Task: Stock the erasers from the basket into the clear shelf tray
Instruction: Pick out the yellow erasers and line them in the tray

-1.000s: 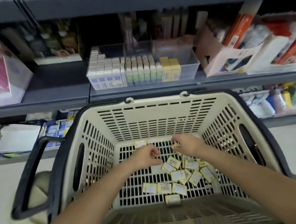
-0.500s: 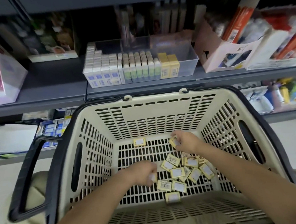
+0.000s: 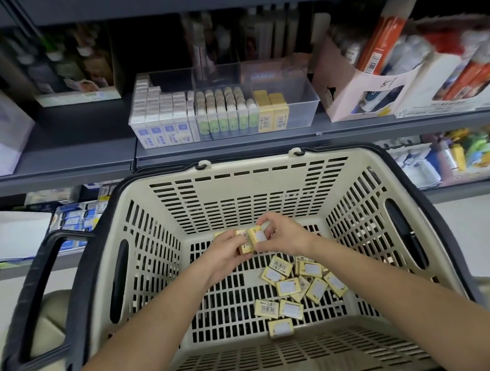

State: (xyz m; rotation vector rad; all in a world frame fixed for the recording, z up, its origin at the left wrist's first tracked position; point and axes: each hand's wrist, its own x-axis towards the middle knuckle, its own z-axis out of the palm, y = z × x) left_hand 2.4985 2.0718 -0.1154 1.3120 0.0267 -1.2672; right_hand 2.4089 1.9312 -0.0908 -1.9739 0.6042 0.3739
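Pinching erasers [image 3: 248,240] | left grip [image 3: 224,254], right grip [image 3: 287,237] | clear of basket [image 3: 229,186] walls

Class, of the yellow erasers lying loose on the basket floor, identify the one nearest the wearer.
The lone eraser by the basket's near wall, just below a side-by-side pair.

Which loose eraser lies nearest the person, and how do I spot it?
Find the beige basket below the shelf. On its slotted floor, right of centre, lies a scatter of yellow erasers. The lone eraser sits apart from them at the near wall, white label up.
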